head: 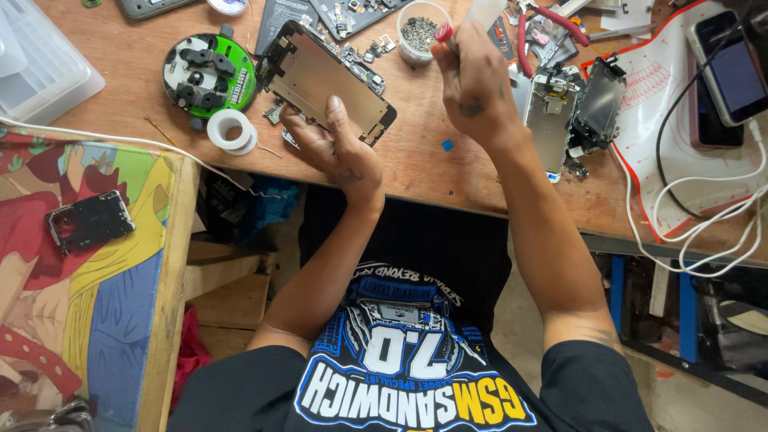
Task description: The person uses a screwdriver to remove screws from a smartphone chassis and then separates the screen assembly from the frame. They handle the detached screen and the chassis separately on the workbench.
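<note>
Both forearms reach forward from the black shirt over the near edge of the wooden surface (416,172). Left hand (336,148) sits palm-down at the near edge of the phone screen assembly (324,80), fingers loosely curled, index finger extended and pressing on its metal backplate; the assembly lies tilted on the surface, back side up. Right hand (474,80) is raised just right of the assembly, fist mostly closed, pinching a small red-tipped tool (445,32) between thumb and fingers; the tool's upper part is pale, blurred and hard to identify. Just beyond that tool, a white cup of screws (420,32). Left of the assembly: a green-and-white round fixture (210,74) and a roll of white tape (230,130). Right of the assembly: another opened phone (576,112), red-handled pliers (548,28) partly cut off at the frame top, and a phone with white cable (732,68). Small parts under the assembly are too cluttered to make out.
</note>
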